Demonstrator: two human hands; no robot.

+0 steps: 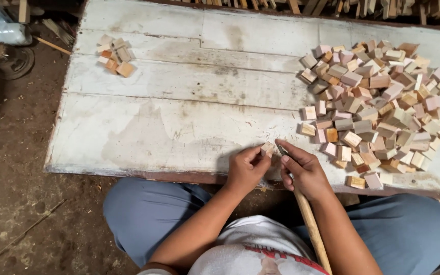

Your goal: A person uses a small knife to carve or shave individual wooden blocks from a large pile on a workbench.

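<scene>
At the near edge of the surface (143, 127), the left hand (245, 170) pinches one small wooden block (267, 149) by its sides while the right hand (304, 173) grips a long-handled blade tool (309, 219) against it. The block looks light, stiff and easy to split. To the right lies a big heap of blocks (378, 107), too many to count; far left sits a small pile (115, 53) of about ten.

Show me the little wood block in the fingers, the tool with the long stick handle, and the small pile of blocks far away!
little wood block (267, 149), head view, on its pale top face.
tool (309, 219), head view, on the middle of its wooden handle.
small pile of blocks (115, 55), head view, on the pile's centre.
</scene>
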